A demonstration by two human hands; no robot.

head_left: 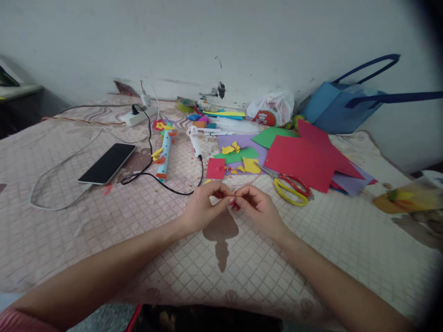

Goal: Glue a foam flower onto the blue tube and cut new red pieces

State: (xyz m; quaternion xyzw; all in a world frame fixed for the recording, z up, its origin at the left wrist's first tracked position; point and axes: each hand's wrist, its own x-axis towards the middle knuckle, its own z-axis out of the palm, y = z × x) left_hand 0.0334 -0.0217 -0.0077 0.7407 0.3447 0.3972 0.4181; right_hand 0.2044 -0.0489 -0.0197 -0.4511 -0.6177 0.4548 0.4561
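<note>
My left hand (208,205) and my right hand (260,210) meet above the middle of the patterned tablecloth. The fingertips of both are pinched together around a tiny reddish piece (234,201), mostly covered by the fingers. Just beyond my left hand lies a small red foam square (215,168). Scissors with red and yellow handles (290,191) rest beyond my right hand. Yellow scraps (251,165) lie between the square and the scissors. A white glue gun (194,142) stands farther back, its black cord curving to the left.
On the left are a phone (108,164) on a white cable, a power strip (138,116) and a decorated light-blue stick (164,154). Red sheets (300,159) lie right of centre. A blue bag (341,108) and a plastic bag (272,109) stand by the wall.
</note>
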